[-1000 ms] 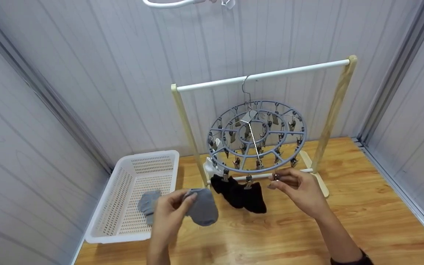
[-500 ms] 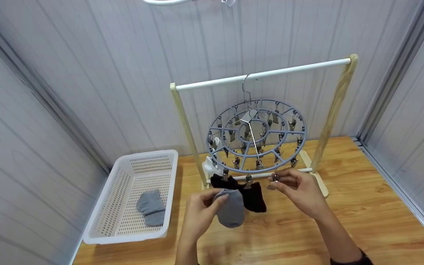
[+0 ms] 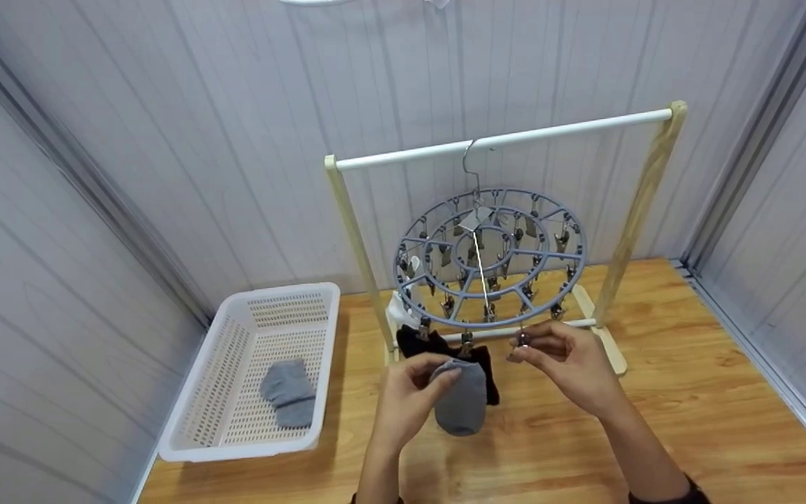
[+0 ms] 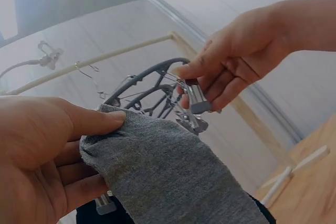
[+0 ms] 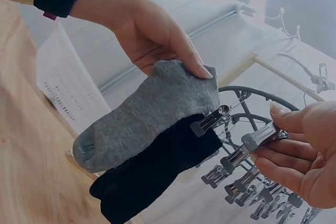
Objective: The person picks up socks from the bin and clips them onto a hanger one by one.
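My left hand [image 3: 408,402] pinches a grey sock [image 3: 462,404] by its cuff, thumb on top, and the sock hangs down from it. Just to the right, my right hand [image 3: 574,364] pinches a metal clip [image 5: 261,136] at the front rim of a round blue-grey clip hanger [image 3: 490,324]. The sock and that clip are apart. Black socks [image 5: 157,169] hang from clips on the same rim, partly behind the grey sock. Another grey sock [image 3: 290,393] lies in the white basket [image 3: 171,441].
A rack with a white bar [image 3: 550,133] and wooden posts [image 3: 644,185] carries the hanger by its hook. Many other clips dangle from the rings. Something white [image 3: 401,311] hangs at the hanger's left. Panelled walls enclose the wooden table [image 3: 711,420].
The left hand has carried the grey sock rightward, from beside the basket to in front of the black socks. The right hand has stayed at its clip; the hanger has shifted slightly.
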{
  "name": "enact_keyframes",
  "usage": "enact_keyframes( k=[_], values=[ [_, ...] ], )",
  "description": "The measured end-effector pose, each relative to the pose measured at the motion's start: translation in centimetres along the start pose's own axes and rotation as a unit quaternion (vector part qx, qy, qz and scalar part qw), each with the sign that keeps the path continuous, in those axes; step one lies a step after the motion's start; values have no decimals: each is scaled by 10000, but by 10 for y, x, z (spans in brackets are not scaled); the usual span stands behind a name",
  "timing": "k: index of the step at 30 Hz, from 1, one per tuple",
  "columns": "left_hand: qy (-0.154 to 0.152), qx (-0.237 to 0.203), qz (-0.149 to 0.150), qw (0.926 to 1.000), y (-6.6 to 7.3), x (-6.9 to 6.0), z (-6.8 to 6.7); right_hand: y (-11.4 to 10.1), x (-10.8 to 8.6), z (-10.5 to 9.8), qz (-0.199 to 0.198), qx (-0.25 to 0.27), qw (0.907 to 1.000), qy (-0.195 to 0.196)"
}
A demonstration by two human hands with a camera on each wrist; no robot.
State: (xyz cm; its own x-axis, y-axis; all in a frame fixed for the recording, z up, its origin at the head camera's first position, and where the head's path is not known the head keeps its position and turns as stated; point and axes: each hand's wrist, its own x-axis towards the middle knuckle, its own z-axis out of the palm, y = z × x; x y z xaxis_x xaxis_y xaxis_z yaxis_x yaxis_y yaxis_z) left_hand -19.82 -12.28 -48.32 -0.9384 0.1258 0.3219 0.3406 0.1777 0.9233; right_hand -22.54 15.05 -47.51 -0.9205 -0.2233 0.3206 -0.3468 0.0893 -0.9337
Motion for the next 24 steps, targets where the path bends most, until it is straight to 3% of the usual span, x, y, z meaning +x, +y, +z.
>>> enact_keyframes(
  k=[7,14,24],
  values=[
    [57,-160,-21,9999,-3,0,6,-3,-2,4,-46,73,9997,225],
    [166,-198,52,9997,-5,1,10,-2,-5,11,-411,323,9982,302],
    [58,-304,197,9993,-9,0,15,1,-7,19,-282,286,9984,399]
  ],
)
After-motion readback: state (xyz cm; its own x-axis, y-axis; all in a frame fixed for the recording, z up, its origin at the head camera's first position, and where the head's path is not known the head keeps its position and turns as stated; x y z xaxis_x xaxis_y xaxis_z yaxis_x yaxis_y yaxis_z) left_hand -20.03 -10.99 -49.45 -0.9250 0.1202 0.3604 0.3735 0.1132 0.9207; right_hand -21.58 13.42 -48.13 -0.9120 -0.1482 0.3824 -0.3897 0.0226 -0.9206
